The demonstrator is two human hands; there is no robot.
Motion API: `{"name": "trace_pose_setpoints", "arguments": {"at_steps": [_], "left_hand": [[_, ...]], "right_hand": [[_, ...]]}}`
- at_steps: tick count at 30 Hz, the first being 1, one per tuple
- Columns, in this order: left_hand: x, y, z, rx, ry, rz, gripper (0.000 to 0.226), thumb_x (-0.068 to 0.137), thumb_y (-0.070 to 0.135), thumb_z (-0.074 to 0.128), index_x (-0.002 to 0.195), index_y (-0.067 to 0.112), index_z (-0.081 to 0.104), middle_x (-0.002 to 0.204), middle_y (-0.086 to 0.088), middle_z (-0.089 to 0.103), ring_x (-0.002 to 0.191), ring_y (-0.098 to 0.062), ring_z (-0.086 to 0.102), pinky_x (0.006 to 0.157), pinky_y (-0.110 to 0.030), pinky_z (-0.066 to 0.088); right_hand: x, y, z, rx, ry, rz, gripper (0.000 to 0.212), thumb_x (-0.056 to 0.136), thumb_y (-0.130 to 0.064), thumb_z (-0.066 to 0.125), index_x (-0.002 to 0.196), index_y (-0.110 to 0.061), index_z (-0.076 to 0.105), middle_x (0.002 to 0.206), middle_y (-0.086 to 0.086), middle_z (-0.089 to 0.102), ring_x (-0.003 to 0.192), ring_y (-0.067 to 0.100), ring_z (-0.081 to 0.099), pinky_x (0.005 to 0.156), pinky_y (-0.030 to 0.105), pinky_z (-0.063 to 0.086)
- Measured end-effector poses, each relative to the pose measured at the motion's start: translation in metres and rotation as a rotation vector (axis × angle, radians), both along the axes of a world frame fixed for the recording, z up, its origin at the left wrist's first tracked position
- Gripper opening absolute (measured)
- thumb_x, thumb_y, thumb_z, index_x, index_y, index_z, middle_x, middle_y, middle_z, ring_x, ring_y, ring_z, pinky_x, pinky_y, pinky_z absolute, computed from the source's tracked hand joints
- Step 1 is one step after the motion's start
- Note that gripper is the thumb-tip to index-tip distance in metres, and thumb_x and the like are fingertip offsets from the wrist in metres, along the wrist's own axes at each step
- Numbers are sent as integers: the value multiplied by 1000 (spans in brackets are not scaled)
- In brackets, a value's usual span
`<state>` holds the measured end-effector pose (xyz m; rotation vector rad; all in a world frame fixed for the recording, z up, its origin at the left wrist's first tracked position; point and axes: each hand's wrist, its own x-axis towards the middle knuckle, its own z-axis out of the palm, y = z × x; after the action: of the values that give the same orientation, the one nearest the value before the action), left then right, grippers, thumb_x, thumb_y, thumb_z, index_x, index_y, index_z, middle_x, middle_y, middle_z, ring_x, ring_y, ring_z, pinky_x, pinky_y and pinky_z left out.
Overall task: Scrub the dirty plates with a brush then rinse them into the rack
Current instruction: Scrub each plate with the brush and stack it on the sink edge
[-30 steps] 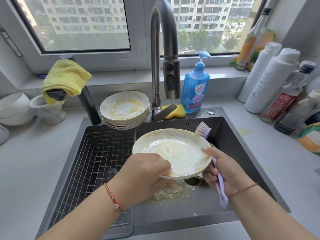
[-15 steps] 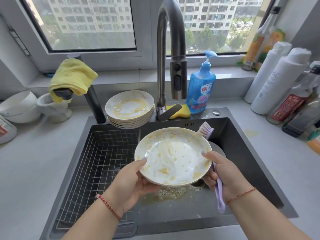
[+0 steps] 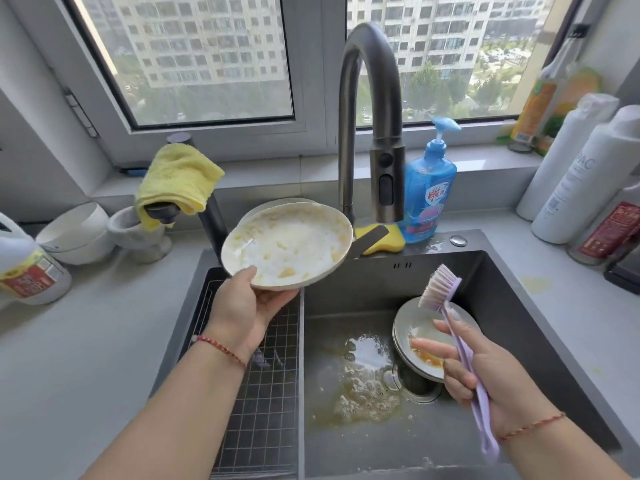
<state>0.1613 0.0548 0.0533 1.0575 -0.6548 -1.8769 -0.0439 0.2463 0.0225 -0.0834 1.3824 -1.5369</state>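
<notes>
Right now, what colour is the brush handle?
Light purple: the brush handle is held in the right hand, with pinkish-white bristles. The head view shows it.

I'm reading only "AC" on the tall white bottle (image 3: 579, 181) at far right; the blue soap bottle's (image 3: 430, 195) label stays illegible.

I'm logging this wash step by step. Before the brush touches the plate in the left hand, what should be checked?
1. Left hand grips the dirty plate by its near rim: ok.
2. Right hand holds the purple brush, bristles up: ok.
3. Plate over the sink basin: not ok, it hangs above the wire rack.
4. Faucet running: not ok, no stream visible.
5. Soap on the bristles: cannot tell.
6. Basin room: not ok, more plates lie by the drain.
</notes>
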Motion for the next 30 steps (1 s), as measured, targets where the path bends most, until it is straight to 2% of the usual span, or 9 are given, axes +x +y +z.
{"name": "trace_pose_setpoints", "arguments": {"at_steps": [4, 8, 10, 17, 19, 21, 23, 27, 30], "left_hand": [[-22, -35, -5, 7, -76, 61, 31, 104, 7, 33, 133, 9, 44, 108, -14, 62, 98, -31, 63, 64, -43, 62], [-37, -65, -15, 37, -131, 115, 42, 99, 0, 33, 140, 5, 42, 130, -19, 53, 110, -37, 56, 62, -42, 63], [-44, -76, -19, 54, -147, 143, 46, 97, -3, 34, 141, 6, 42, 133, -19, 51, 113, -38, 55, 64, -44, 63], [-58, -96, -28, 116, -218, 226, 47, 97, 0, 38, 144, 7, 40, 136, -18, 49, 92, -36, 63, 62, -43, 62], [-59, -99, -32, 160, -234, 232, 43, 99, 2, 41, 142, 7, 42, 128, -20, 54, 92, -36, 68, 59, -40, 62], [-59, -98, -31, 184, -257, 219, 39, 101, 4, 37, 139, 4, 41, 103, -22, 61, 78, -31, 70, 54, -36, 61], [-60, -92, -28, 202, -275, 196, 38, 103, 6, 33, 141, 4, 38, 88, -21, 59, 69, -28, 68, 44, -31, 58], [-62, -86, -27, 188, -371, 159, 37, 104, 9, 34, 141, 4, 39, 84, -15, 56, 66, -20, 65, 42, -24, 56], [-61, -85, -32, 147, -455, 129, 31, 105, 30, 43, 121, 4, 49, 83, -9, 61, 65, -13, 63, 37, -17, 50]], "right_hand": [[2, 0, -1, 9, -10, -33, 37, 91, -31, 55, 116, -4, 54, 93, 27, 70, 24, 8, 25, 28, 14, 29], [1, -1, 0, 37, -22, -55, 33, 90, -27, 56, 114, -4, 56, 89, 28, 70, 24, 8, 24, 28, 13, 27], [0, -2, 0, 46, -27, -69, 33, 89, -26, 57, 114, -4, 56, 88, 28, 70, 24, 7, 23, 28, 12, 26], [-7, -3, -3, 63, -40, -100, 32, 92, -24, 55, 115, -3, 56, 84, 28, 69, 23, 8, 24, 28, 12, 27], [-9, -4, -4, 70, -34, -104, 31, 91, -23, 55, 115, -3, 56, 82, 27, 69, 23, 8, 24, 28, 12, 26], [-10, -4, -4, 75, -32, -104, 31, 91, -23, 56, 113, -2, 56, 80, 26, 69, 23, 8, 24, 28, 12, 25], [-12, -4, -4, 75, -35, -107, 30, 91, -22, 56, 113, -1, 56, 78, 26, 68, 23, 8, 24, 28, 12, 25], [-16, -1, -6, 72, -37, -108, 31, 91, -22, 55, 113, -1, 56, 80, 27, 69, 23, 9, 24, 28, 13, 26], [-20, 2, -8, 77, -31, -107, 31, 91, -23, 55, 114, -2, 56, 80, 26, 69, 24, 9, 25, 27, 13, 25]]}}
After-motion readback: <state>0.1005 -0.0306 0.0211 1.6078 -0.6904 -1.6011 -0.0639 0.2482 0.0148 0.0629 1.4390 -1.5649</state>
